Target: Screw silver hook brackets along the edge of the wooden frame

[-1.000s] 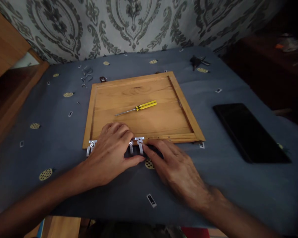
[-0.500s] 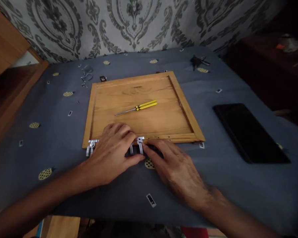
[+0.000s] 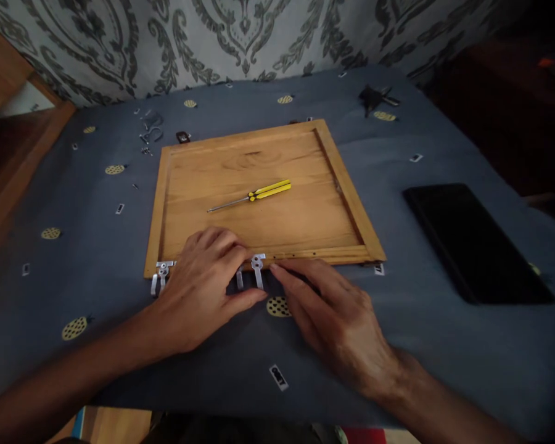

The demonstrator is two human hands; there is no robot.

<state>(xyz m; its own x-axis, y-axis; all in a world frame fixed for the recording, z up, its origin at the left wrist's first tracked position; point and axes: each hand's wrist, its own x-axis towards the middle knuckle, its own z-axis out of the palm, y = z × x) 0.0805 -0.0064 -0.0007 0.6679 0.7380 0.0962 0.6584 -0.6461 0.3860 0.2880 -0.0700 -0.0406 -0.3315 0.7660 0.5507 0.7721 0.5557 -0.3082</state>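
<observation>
A framed wooden panel (image 3: 263, 162) lies flat on the table. My left hand (image 3: 206, 287) bends over its front edge, gripping it, the thumb stretched below the edge; the fingertips are partly hidden. To either side of that hand are silver metal brackets with curved arms: a left bracket (image 3: 162, 271) and a right bracket (image 3: 258, 266). My right hand (image 3: 335, 311) rests against the front edge just right of the second bracket, fingers extended and loosely bent, with nothing visible in them. A yellow-handled screwdriver (image 3: 269, 190) lies on the panel.
Small metal hooks and screws (image 3: 150, 132) lie at the back left of the blue patterned cloth (image 3: 120, 382). A black flat device (image 3: 476, 243) is at the right, a dark tool or clip (image 3: 374, 98) at the back right. Wooden furniture (image 3: 28, 154) borders the left side.
My right fingertips have drawn slightly away from the right bracket. My left hand keeps its place on the edge. The whole view has shifted a little.
</observation>
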